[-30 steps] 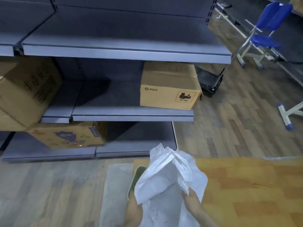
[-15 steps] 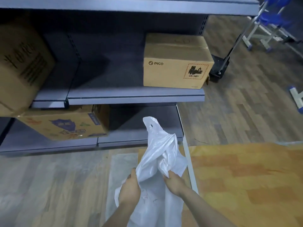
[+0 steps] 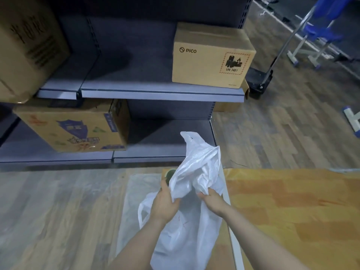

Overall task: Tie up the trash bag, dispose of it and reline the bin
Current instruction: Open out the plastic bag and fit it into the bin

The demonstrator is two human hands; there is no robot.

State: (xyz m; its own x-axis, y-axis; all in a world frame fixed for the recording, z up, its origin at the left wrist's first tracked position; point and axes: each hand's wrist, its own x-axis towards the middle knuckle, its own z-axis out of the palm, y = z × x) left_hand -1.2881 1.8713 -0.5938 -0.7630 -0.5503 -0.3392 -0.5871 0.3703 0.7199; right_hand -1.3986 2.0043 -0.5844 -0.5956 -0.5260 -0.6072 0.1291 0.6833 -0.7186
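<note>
Storeroom shelving at 12 o'clock with PICO box (image 3: 212, 55). Left hand (image 3: 164, 203) and right hand (image 3: 211, 200) each grip white trash bag (image 3: 194, 180) at 6 o'clock, spreading its mouth, likely for relining; bin mostly hidden.

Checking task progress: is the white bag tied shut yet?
Not tied. The bag top is loose and unknotted, a handle loop standing free, while the left hand and right hand grip it.

Both bare forearms reach forward; left hand (image 3: 164, 204) and right hand (image 3: 213, 201) curled in tight grip.
</note>
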